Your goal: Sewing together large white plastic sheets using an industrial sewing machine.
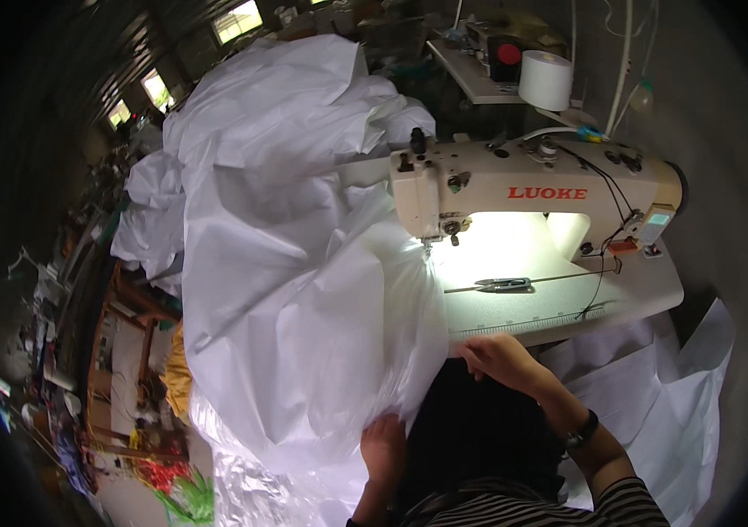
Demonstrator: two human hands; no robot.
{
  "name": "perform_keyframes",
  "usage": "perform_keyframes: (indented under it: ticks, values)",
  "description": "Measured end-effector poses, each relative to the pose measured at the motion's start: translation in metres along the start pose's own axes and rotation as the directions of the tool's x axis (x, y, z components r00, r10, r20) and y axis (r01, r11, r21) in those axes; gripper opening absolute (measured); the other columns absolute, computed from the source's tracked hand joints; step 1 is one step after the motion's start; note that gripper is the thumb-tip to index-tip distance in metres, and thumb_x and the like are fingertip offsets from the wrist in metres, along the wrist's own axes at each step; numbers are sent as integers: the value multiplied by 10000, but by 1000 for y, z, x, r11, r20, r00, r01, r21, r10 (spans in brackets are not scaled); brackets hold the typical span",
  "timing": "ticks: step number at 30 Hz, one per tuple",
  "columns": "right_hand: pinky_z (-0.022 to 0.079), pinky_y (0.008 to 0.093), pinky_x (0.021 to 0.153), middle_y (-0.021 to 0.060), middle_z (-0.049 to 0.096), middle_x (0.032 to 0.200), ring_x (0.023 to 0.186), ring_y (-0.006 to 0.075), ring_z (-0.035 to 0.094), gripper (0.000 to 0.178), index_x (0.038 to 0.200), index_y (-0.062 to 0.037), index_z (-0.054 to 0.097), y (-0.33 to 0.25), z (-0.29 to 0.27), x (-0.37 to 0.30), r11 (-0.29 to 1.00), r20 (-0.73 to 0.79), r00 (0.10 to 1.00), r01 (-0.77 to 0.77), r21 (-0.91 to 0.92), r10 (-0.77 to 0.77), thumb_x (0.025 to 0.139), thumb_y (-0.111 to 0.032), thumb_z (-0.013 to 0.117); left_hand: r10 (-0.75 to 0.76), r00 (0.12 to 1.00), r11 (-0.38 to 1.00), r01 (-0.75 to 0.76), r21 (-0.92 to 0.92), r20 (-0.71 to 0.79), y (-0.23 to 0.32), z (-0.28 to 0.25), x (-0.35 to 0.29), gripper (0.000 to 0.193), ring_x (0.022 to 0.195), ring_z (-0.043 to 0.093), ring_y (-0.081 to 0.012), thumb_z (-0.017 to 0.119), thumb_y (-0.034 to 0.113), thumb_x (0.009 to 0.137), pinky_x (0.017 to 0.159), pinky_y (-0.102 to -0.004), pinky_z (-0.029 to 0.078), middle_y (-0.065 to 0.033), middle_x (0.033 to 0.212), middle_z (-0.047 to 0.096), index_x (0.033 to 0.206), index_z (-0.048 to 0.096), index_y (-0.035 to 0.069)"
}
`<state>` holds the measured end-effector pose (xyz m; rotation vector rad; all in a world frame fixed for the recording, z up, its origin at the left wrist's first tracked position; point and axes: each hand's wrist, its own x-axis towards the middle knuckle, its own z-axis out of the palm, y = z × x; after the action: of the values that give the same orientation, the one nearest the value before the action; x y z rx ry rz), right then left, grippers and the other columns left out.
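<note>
Bulkily, white fabric [291,325] spreads near snips [506,285]; I can't tell whether left grip [383,446] or right grip [500,360] clasps it.

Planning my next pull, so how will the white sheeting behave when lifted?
The sheeting is probably floppy: it sags into soft folds and creases. Its smooth sheen suggests it may slide easily. It could drag heavily as a whole, since so much of it is heaped left of the sewing machine.
</note>
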<state>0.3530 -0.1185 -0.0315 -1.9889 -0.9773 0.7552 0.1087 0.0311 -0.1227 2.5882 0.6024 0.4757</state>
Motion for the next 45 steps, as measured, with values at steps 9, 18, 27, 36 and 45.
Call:
perform_keyframes:
  ticks: [9,18,27,36,45]
  values:
    - [511,363,875,171,671,1098,1040,284,646,351,1214,0,598,15,93,18,947,410,885,95,307,-222,970,-247,546,-165,953,844,270,-464,254,49,-64,-28,160,731,653,-294,631,185,894,663,-399,524,-159,803,648,945,628,34]
    - [511,366,886,163,659,1126,1061,275,636,372,1241,2,573,-63,150,213,951,158,943,304,-63,-292,976,-256,544,264,964,741,-175,-648,42,81,-117,32,144,798,637,-373,658,76,870,645,-433,519,-180,906,631,992,608,19]
    - [510,369,897,156,647,1155,1082,267,625,394,1267,5,548,-87,149,417,845,-95,986,64,-531,-134,982,-266,542,22,995,894,-62,-443,-94,13,-161,74,225,717,610,-314,672,28,762,598,-390,526,-107,972,623,974,600,54]
    - [510,372,908,148,635,1183,1102,258,614,417,1294,7,523,-21,89,180,971,210,974,-125,205,81,987,-276,540,261,910,965,-239,106,-321,-45,-189,86,362,584,536,-115,738,72,621,462,-245,453,27,986,611,968,743,177]
    - [484,345,954,147,593,1246,1134,213,579,522,1392,4,389,-71,82,-60,569,394,889,-454,686,234,990,-280,563,355,926,855,-267,-444,127,-5,-113,5,382,792,659,-245,672,109,779,637,-353,539,-72,1105,619,1159,636,115]
